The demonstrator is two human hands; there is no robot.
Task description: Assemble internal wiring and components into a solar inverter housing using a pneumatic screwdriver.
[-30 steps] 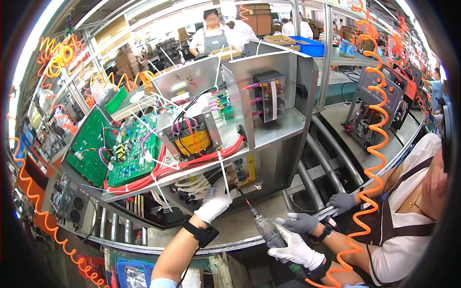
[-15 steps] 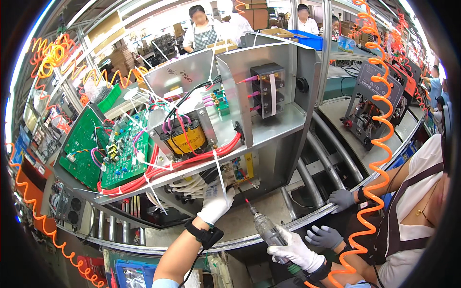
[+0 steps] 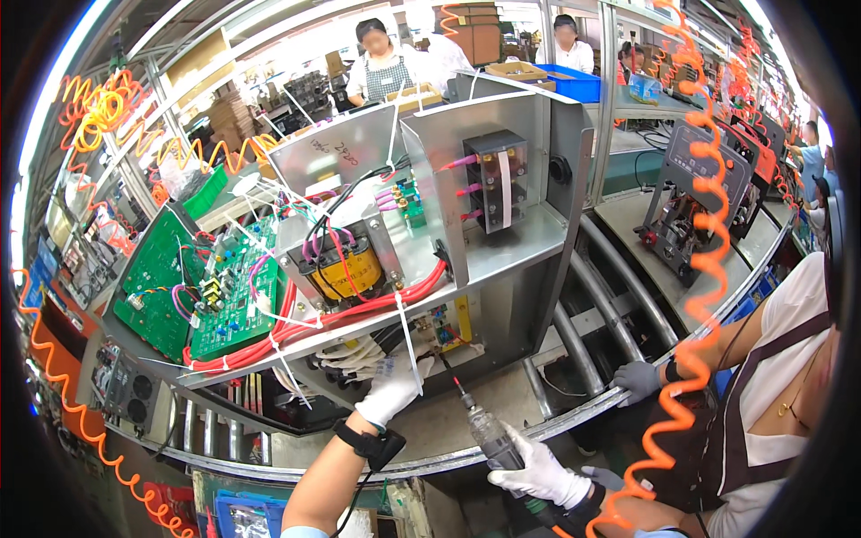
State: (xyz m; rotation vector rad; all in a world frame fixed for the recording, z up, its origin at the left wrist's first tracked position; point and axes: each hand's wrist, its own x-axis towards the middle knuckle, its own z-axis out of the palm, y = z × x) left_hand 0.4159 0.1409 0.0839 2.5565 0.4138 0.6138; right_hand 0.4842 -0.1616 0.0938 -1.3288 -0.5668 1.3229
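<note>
My left hand [image 3: 392,387], in a white glove, reaches into the lower opening of a metal equipment chassis [image 3: 511,309]. Its fingers are hidden beside a bundle of white cables [image 3: 350,359]. In my right hand [image 3: 549,472], also gloved in white, is a power screwdriver [image 3: 493,438] with a clear body. The bit points up and left toward the opening, close to my left fingers; whether it touches anything cannot be made out. On the chassis sit a yellow-wrapped transformer [image 3: 350,272], green circuit boards [image 3: 235,314], a red wire bundle [image 3: 359,311] and a black terminal block [image 3: 496,179].
Metal rollers [image 3: 610,309] run under and beside the chassis. A co-worker's grey-gloved hand [image 3: 637,378] rests on the line's rail at right. Coiled orange air hoses [image 3: 708,215] hang at both sides. Another machine [image 3: 695,188] stands further right. A blue bin [image 3: 247,518] lies below.
My right hand and the screwdriver have shifted slightly left and down. The co-worker's lower grey-gloved hand has dropped mostly behind my right wrist. My left hand stays at the opening.
</note>
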